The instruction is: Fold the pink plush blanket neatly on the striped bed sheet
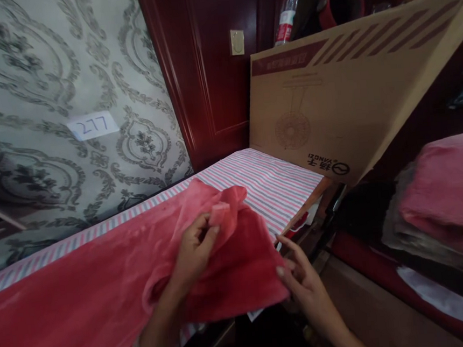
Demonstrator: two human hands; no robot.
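A long red plush cloth point(82, 278), paler pink on its turned-over side, lies across a striped sheet point(272, 178). My left hand point(195, 247), with a pale bangle at the wrist, pinches a folded-back pink corner of it between thumb and fingers. At the cloth's right edge is my right hand point(303, 278). Its thumb laps over the edge, the index finger points out beside it, and the other fingers are curled and partly hidden. Between the two hands, the darker red part of the cloth hangs over the front edge of the surface.
Behind the sheet's far right end stands a big cardboard box point(315, 107), with a plastic bottle point(286, 20) above it. Folded pink fabric point(451, 181) is stacked at the right. Patterned wallpaper point(127, 96) with a paper marked 277 point(92, 125) borders the left.
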